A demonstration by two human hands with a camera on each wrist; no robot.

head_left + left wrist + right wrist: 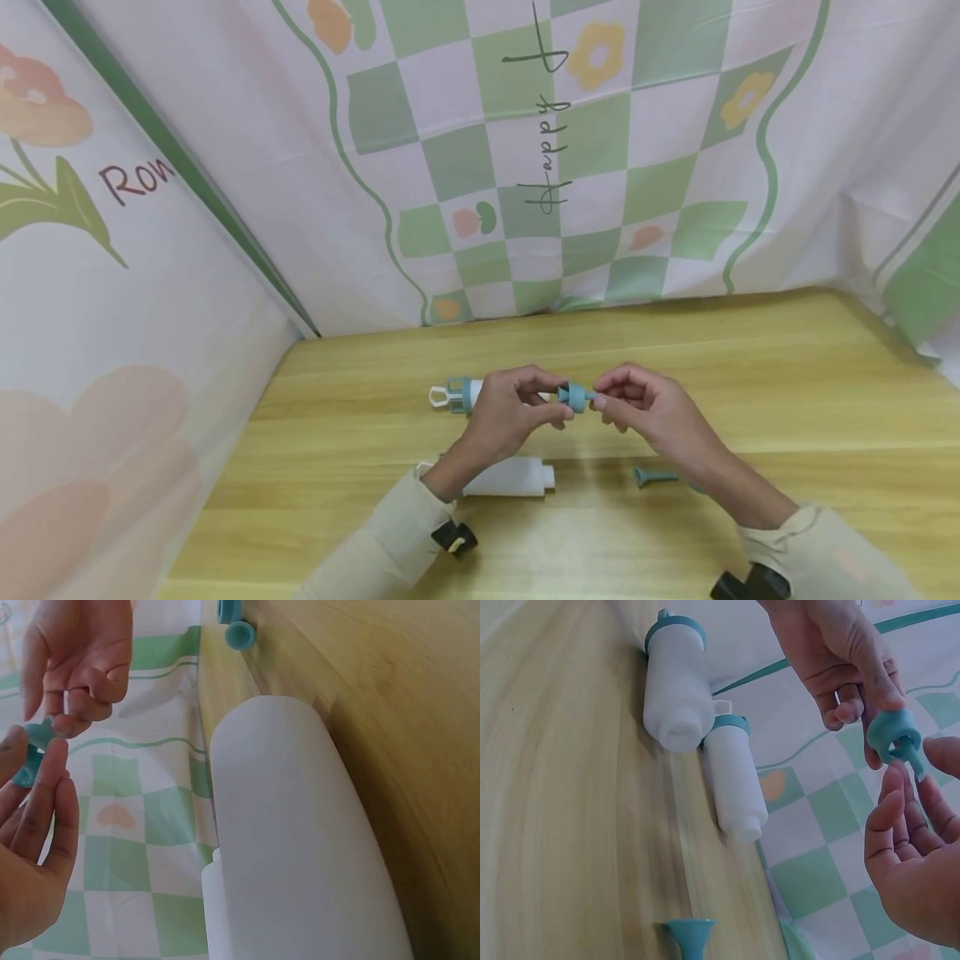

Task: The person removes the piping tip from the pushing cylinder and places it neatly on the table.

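Observation:
My left hand [506, 412] pinches a small teal ring-shaped cap [576, 397] between thumb and fingers, above the table. From the cap's right side sticks a thin teal stem [909, 754], and my right hand [656, 412] holds its tip between thumb and fingertips. An opening shows in the cap in the right wrist view. Behind my left hand lies a white bottle [735, 780] with a teal frame end and white loop. Nearer, a second white bottle [510, 477] lies on its side, partly covered by my left wrist.
A teal funnel-shaped piece [654, 476] lies on the wooden table [360, 542] by my right wrist, which partly hides another teal piece [697, 488]. A checkered cloth [525, 167] hangs along the back edge, and a printed cloth [112, 333] hangs at the left.

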